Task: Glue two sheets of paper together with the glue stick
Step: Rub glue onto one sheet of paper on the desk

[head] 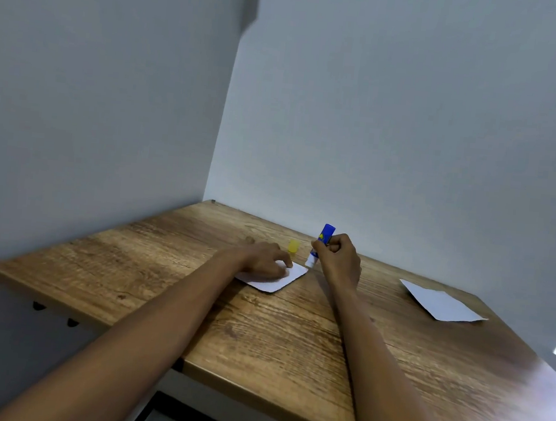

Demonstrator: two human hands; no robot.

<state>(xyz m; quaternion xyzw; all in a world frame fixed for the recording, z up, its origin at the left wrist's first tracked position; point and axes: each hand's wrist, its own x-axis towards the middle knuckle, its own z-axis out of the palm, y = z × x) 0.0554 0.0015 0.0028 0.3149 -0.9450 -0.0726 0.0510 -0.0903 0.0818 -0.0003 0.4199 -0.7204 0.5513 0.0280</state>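
Observation:
A small white sheet of paper (292,277) lies on the wooden table (277,339). My left hand (265,260) rests on it, fingers lying flat and pressing it down. My right hand (340,258) grips a blue glue stick (324,238), tilted, with its white tip down at the sheet's far right corner. The yellow cap (293,246) of the glue stick stands on the table just behind the sheet. A second white sheet (441,302) lies flat at the right side of the table.
The table sits in a corner, with grey walls (396,126) close behind and to the left. Its left edge and near edge drop off. A bright strip shows at the far right border.

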